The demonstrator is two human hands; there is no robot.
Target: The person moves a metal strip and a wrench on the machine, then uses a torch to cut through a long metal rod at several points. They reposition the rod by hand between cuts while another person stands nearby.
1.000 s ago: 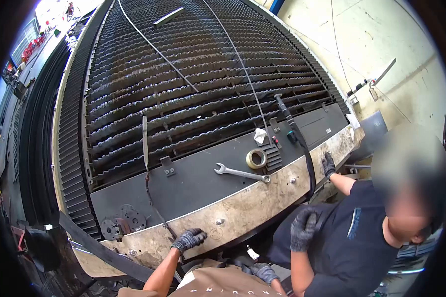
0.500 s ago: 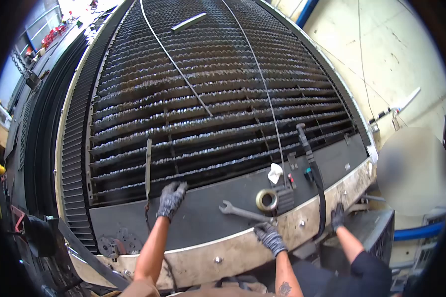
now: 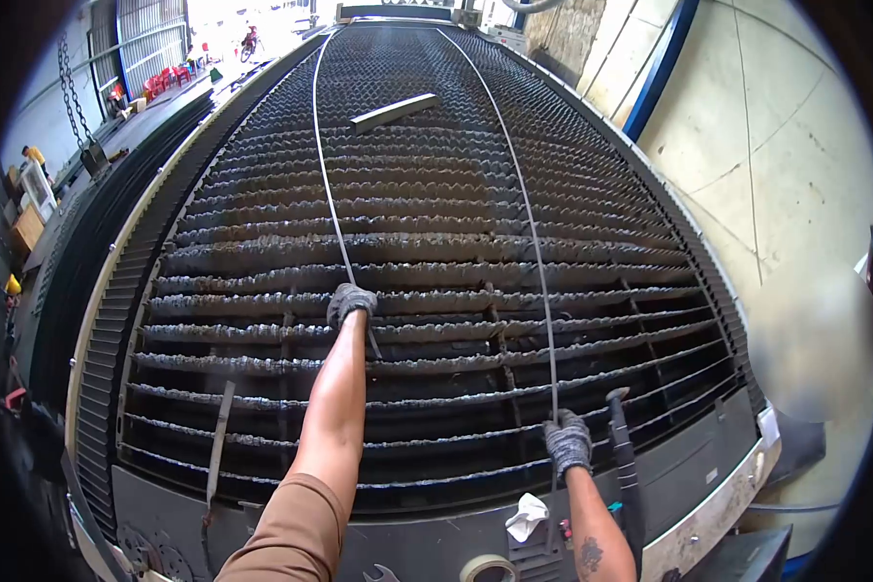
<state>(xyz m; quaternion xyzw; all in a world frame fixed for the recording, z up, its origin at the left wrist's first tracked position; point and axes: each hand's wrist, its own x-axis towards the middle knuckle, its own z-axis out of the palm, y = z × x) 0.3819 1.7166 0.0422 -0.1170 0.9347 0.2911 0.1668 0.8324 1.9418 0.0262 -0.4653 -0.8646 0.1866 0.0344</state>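
Note:
My left hand point(image 3: 349, 303), in a grey glove, reaches far over the slatted cutting bed point(image 3: 436, 242) and is closed around the left thin metal strip point(image 3: 324, 175), close to that strip's near end. Nearer the bed's front, my gloved right hand point(image 3: 567, 441) grips the right thin metal strip point(image 3: 524, 194). Both strips run lengthwise away from me across the serrated slats.
A flat metal bar point(image 3: 393, 113) lies across the far slats. A loose slat point(image 3: 219, 441) leans at the front left. On the front ledge are a white rag point(image 3: 526, 515), a tape roll point(image 3: 487, 567), a wrench point(image 3: 383, 574) and a black-handled tool point(image 3: 623, 456). A co-worker stands at the right point(image 3: 810, 339).
My view has tilted up the bed. Both hands left the front ledge and reached onto the slats; each has taken hold of a thin strip. The co-worker's hand is out of view.

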